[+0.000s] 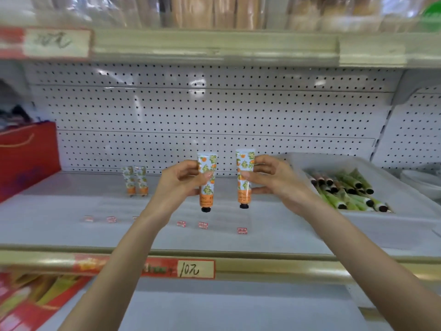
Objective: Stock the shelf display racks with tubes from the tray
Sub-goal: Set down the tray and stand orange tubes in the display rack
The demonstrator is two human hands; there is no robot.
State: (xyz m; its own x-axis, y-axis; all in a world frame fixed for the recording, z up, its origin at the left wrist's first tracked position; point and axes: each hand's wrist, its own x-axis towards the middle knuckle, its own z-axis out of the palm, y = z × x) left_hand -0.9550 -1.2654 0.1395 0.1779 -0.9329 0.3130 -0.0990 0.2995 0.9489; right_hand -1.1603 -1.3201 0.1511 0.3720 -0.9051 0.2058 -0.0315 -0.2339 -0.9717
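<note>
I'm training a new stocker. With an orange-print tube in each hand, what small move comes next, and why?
Probably lower the left hand so its orange tube stands cap-down on the shelf beside the two standing tubes. Both held tubes are upright, caps down, above it; the right hand with the second tube can follow.

- Orange-print tubes: four. These are the left tube (206,163), the right tube (245,161), and two standing tubes (130,180) on the shelf.
- Hands: two, the left hand (181,181) and the right hand (272,180), each holding one tube.
- White tray (381,228): one.
- Green tubes (346,187) in the tray: a heap of well over ten, exact number unclear.
- Small red-and-white labels (202,225): six, one partly hidden.
- Handwritten price tags (194,269): two.
- Red bag (28,158): one.
</note>
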